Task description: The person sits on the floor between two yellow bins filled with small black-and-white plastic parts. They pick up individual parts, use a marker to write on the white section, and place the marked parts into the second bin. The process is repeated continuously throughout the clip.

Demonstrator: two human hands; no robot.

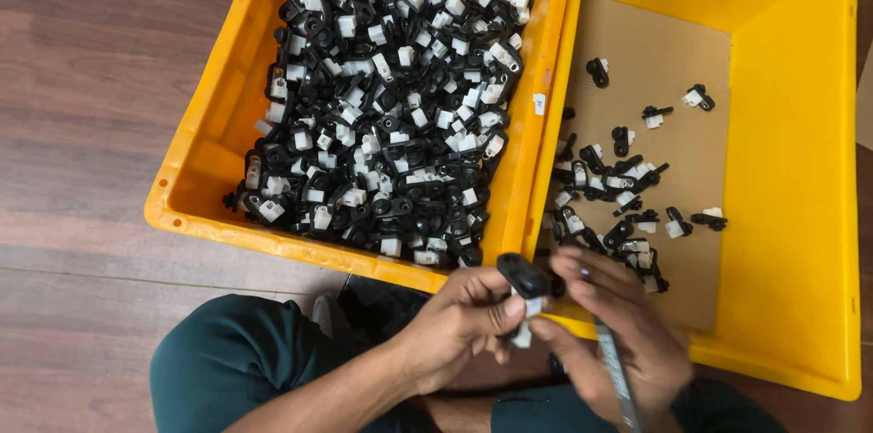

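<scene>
At the bottom middle, the left hand pinches a black-and-white clip steady, while the right hand (blurry) grips a thin tool against it.

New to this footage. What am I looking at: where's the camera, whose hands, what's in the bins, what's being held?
There is one picture, taken from a camera worn on a person's head, looking down at their own lap and hands. No robot is involved. The person sits on a wooden floor in dark green trousers.

In front of them stand two yellow plastic crates. The left crate is heaped with small black and white plastic parts. The right crate has a cardboard sheet on its bottom, with only a loose scatter of the same parts.

The left hand pinches one black and white part at the near edge of the crates. The right hand touches that same part and also grips a thin grey tool; it is too blurred to tell what kind.
</scene>
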